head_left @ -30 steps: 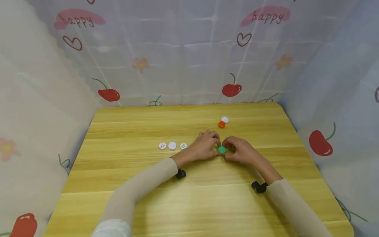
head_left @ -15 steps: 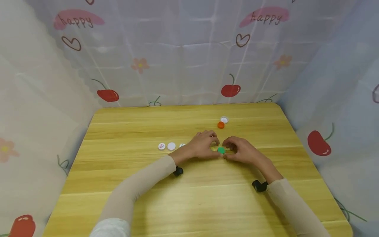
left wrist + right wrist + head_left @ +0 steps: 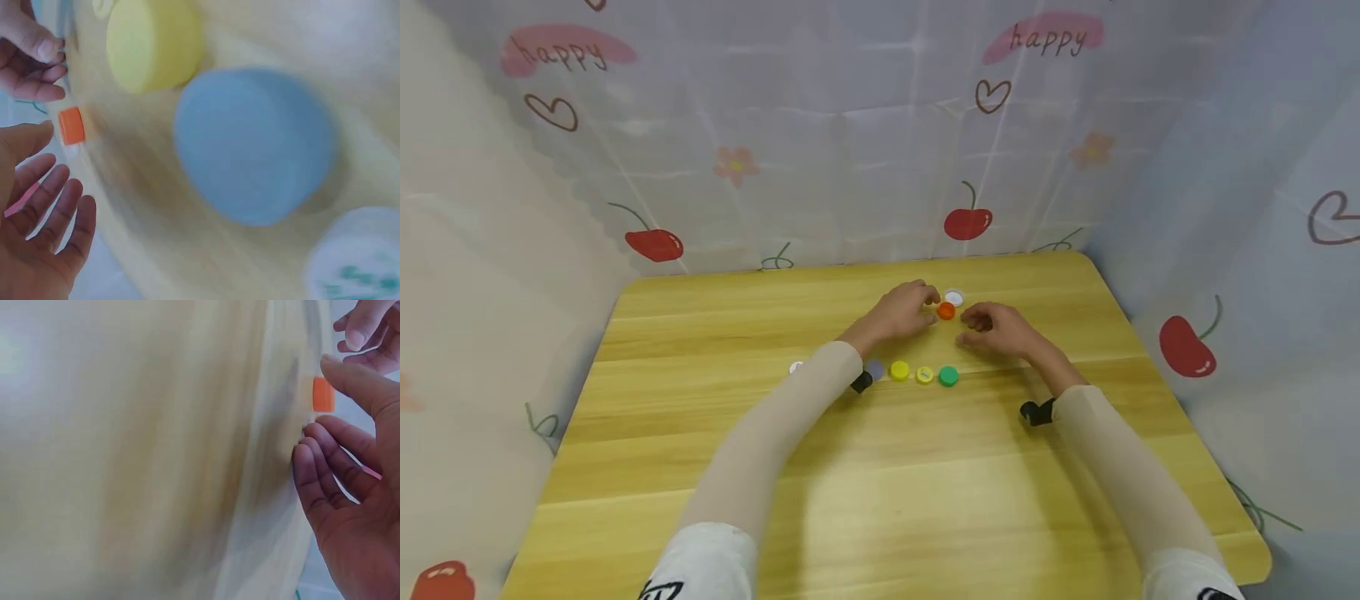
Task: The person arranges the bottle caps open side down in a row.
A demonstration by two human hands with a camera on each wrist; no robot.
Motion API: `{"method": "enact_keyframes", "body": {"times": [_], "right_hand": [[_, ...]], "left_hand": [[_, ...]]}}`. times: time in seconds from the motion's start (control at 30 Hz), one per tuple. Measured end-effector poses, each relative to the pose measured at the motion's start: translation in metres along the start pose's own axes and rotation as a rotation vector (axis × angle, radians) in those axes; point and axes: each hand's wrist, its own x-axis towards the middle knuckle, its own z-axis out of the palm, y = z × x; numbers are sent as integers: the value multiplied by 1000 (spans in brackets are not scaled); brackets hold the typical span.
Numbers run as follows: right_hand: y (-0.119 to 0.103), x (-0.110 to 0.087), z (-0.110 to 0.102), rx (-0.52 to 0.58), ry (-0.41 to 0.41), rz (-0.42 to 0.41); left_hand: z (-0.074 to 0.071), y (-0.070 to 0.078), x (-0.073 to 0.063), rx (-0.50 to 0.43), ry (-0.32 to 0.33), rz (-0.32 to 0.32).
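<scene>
An orange bottle cap [image 3: 946, 311] lies toward the back of the table, with a white cap [image 3: 953, 297] just behind it. My left hand [image 3: 901, 310] reaches in from the left of the orange cap, its fingers spread and loosely bent, holding nothing. To the cap's right is my right hand [image 3: 1002, 327], also without anything in its fingers and a little apart from the cap. Nearer me runs a row of caps: a green cap [image 3: 949, 376], a marked yellow cap [image 3: 924, 375], a plain yellow cap [image 3: 899, 371] and a bluish cap [image 3: 253, 144].
Further left in the row, a white cap with green print [image 3: 362, 269] shows in the left wrist view. My left sleeve [image 3: 790, 417] covers part of the row in the head view. A printed curtain [image 3: 865, 167] encloses the wooden table [image 3: 925, 500] at the back and sides.
Both hands have left the green cap, which now sits at the right end of the row, and moved back to either side of the orange cap. The head view has shifted slightly.
</scene>
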Motion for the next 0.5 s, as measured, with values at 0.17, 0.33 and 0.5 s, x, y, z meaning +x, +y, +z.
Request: {"method": "enact_keyframes", "body": {"times": [0.17,0.33,0.5], "right_hand": [[-9,21,-1,-23,38,43],[-13,32,5,-52,73,40],[-15,39,11,-79,112,1]], "left_hand": [[2,0,16,58,-19,-25],[9,0,22,66,-18,-33],[8,-2,27,36,9,-35]]}}
